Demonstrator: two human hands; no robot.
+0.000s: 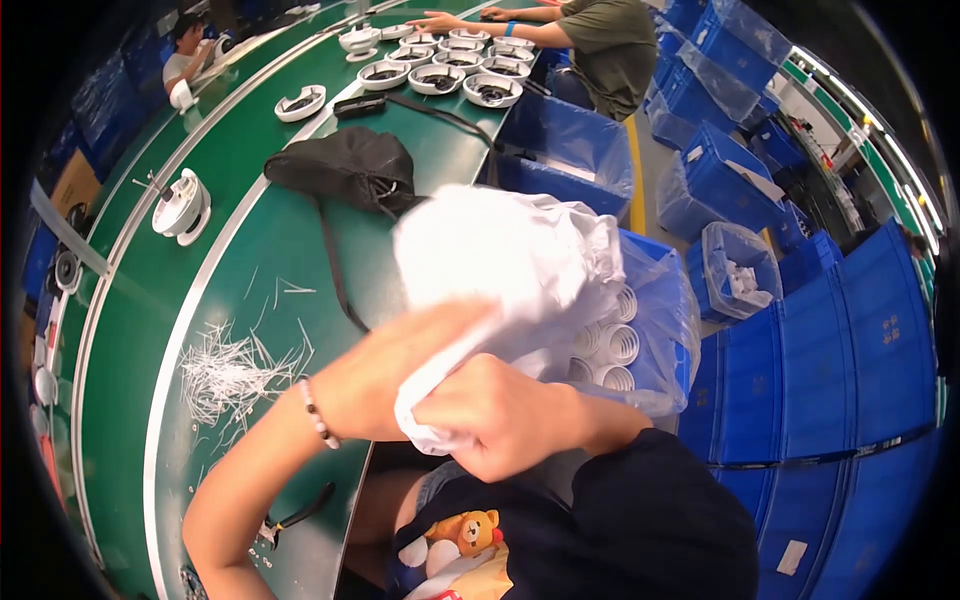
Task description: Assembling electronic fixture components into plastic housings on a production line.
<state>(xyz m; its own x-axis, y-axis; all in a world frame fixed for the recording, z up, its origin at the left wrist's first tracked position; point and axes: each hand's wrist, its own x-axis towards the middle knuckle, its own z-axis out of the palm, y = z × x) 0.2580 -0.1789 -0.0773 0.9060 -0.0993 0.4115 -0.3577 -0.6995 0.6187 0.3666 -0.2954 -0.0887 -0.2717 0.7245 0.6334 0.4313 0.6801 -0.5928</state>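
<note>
A bright white cloth [480,245], bunched and with a gathered edge, is stretched in front of me above the table's right edge. My right hand [505,415] is closed in a fist around a fold of it. My left hand [400,350], with a beaded bracelet on the wrist, lies against the cloth beside the right one; its fingers are smeared by motion and partly hidden. Just beyond the cloth lies a black drawstring bag [345,165] with a long strap. Below the cloth, a blue bin lined with clear plastic [665,300] holds several white ringed parts [620,343].
Thin white strips [235,375] are heaped on the green table, with cutting pliers [300,512] nearer me. White round housings [437,78] stand in rows ahead, another [183,208] on the left belt. A co-worker [610,45] reaches over the far end. Blue crates [835,350] line the right.
</note>
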